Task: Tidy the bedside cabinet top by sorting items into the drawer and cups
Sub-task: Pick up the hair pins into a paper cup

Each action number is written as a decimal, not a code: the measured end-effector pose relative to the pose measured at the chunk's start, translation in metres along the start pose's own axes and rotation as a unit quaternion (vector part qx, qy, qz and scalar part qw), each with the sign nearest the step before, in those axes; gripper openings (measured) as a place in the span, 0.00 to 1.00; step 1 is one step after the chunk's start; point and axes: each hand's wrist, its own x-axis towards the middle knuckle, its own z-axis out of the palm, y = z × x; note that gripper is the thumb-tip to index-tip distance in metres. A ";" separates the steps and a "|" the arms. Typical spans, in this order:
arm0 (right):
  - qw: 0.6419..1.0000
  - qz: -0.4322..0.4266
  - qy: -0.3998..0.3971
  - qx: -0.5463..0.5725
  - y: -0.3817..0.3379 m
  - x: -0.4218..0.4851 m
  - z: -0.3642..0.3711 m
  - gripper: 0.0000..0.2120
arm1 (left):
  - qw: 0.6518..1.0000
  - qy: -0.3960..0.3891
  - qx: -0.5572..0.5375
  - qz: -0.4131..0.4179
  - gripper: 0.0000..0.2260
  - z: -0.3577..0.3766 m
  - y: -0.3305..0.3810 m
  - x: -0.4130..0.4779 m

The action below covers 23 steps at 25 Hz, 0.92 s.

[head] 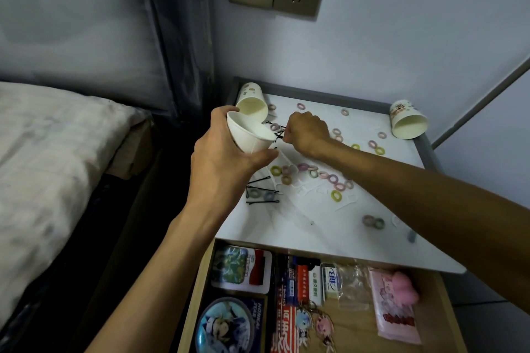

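At the counter's (pixel 286 226) far left the left hand (pixel 226 157) grips a tilted paper cup (pixel 249 135) while the right hand (pixel 308 135) pinches black hairpins (pixel 276 133) at its mouth; next, I'd say, drop them in and fetch the nearer pins (pixel 262 190).

The left forearm (pixel 160 261) runs up from the frame edge at about 7 o'clock. It is bare along its whole visible length, lean, and narrows to an uncovered wrist. The left hand (pixel 226 157) shows its back, with the knuckles and a long thumb plain to see. The right forearm (pixel 415 189) runs in from the edge at about 4 o'clock. It is likewise bare from edge to wrist, looks broad near the camera and tapers further off. The right hand (pixel 307 133) shows its back and a row of knuckles.
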 end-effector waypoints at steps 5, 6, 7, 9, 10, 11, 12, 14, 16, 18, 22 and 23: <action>0.997 -0.024 -0.066 0.025 0.005 0.000 -0.003 0.07 | 1.000 0.002 -0.003 0.001 0.31 -0.001 0.000 0.000; 0.994 -0.028 -0.069 0.074 0.009 0.001 -0.006 0.07 | 1.000 0.002 -0.003 0.001 0.31 -0.001 0.000 0.000; 0.989 -0.034 -0.070 0.125 0.013 0.000 -0.010 0.06 | 1.000 0.003 -0.004 0.001 0.31 -0.002 -0.001 0.001; 0.972 -0.036 -0.070 0.223 0.022 -0.002 -0.016 0.02 | 1.000 0.001 -0.001 -0.001 0.31 -0.002 -0.001 0.001; 0.959 -0.026 -0.069 0.274 0.026 -0.003 -0.017 0.03 | 1.000 -0.001 0.001 0.000 0.31 -0.001 -0.001 0.001; 0.946 -0.015 -0.069 0.317 0.031 -0.002 -0.016 0.06 | 1.000 -0.002 0.003 0.000 0.31 -0.001 -0.001 0.000; 0.935 -0.006 -0.071 0.348 0.036 -0.001 -0.016 0.08 | 1.000 -0.003 0.005 0.001 0.31 -0.001 0.000 0.000; 0.924 0.005 -0.084 0.374 0.040 -0.001 -0.015 0.07 | 1.000 -0.003 0.006 0.000 0.31 -0.001 0.002 0.000; 0.909 0.008 -0.122 0.398 0.040 -0.004 -0.017 0.03 | 1.000 -0.002 0.002 -0.004 0.31 -0.001 0.003 -0.001; 0.901 0.012 -0.149 0.406 0.037 -0.008 -0.021 0.06 | 1.000 -0.002 -0.004 -0.010 0.31 0.000 0.003 -0.001; 0.898 0.025 -0.157 0.410 0.033 -0.007 -0.021 0.07 | 1.000 -0.003 -0.001 -0.008 0.32 0.000 0.003 -0.002; 0.898 0.025 -0.151 0.412 0.033 -0.006 -0.020 0.06 | 1.000 -0.003 0.000 -0.006 0.32 0.000 0.003 -0.001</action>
